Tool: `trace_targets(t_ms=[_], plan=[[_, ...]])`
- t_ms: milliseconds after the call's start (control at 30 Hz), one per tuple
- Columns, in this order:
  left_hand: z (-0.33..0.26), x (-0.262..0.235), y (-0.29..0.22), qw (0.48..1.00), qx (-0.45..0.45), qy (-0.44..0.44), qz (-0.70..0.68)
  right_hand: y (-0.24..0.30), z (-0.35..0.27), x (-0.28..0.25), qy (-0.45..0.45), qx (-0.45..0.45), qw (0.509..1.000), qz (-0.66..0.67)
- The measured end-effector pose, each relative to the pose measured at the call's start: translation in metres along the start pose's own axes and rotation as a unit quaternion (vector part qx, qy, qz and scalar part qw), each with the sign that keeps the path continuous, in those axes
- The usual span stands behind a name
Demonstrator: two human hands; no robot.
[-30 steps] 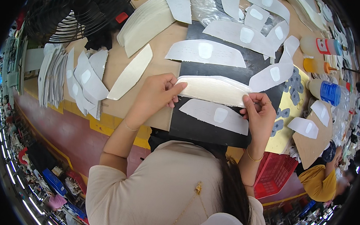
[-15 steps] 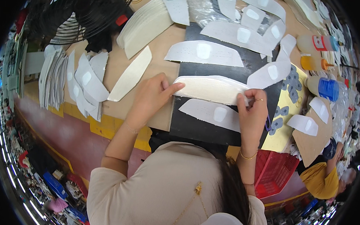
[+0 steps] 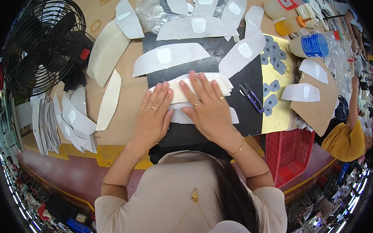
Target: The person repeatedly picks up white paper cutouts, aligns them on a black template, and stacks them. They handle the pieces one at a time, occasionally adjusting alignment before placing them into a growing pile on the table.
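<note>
A cream curved panel (image 3: 177,94) lies on a white backing piece over the black mat (image 3: 245,124). My left hand (image 3: 154,112) rests flat on its left part, fingers stretched out. Across its middle and right part lies my right hand (image 3: 212,109), palm down with fingers spread. The two hands partly cover the panel. Just nearer to me, another white piece (image 3: 234,115) shows from under my hands. A white curved piece with a glossy patch (image 3: 185,54) lies just beyond. To the right of my right hand are thread snips (image 3: 252,98) with purple handles.
A stack of cream panels (image 3: 107,53) and a single cream panel (image 3: 110,100) lie left, near a black fan (image 3: 44,45). Bottles, including a blue-labelled one (image 3: 314,46), stand far right. Grey cutouts (image 3: 274,53) lie on yellow sheet. A red basket (image 3: 292,156) is below the table.
Both hands have moved from holding the cream panel's ends to lying flat on top of it. My right hand has shifted inward, and the snips now show fully. The whole view has turned.
</note>
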State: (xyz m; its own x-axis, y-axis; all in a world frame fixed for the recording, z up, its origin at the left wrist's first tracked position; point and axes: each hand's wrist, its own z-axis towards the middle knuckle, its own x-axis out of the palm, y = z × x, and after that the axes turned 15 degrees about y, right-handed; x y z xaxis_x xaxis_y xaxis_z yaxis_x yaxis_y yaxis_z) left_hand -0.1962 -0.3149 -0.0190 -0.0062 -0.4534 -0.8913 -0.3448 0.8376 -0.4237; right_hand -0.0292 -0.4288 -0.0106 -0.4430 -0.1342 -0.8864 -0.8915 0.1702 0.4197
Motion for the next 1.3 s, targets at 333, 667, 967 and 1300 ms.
trace_targets(t_ms=[333, 667, 967, 1300], plan=[[-0.002, -0.007, 0.001, 0.999, 0.008, -0.009, -0.032, -0.035, -0.024, -0.005, -0.005, 0.094, 0.989, -0.117], [-0.013, -0.015, 0.007, 0.956, -0.155, -0.158, -0.194, 0.001, -0.020, -0.028, -0.105, 0.095, 0.988, -0.066], [-0.022, -0.027, 0.009, 0.700, -0.141, -0.099, -0.693, 0.037, 0.004, -0.011, -0.072, -0.100, 0.910, 0.396], [-0.015, -0.037, -0.024, 0.627, -0.050, 0.013, -0.778, 0.027, -0.005, -0.004, -0.118, -0.132, 0.879, 0.443]])
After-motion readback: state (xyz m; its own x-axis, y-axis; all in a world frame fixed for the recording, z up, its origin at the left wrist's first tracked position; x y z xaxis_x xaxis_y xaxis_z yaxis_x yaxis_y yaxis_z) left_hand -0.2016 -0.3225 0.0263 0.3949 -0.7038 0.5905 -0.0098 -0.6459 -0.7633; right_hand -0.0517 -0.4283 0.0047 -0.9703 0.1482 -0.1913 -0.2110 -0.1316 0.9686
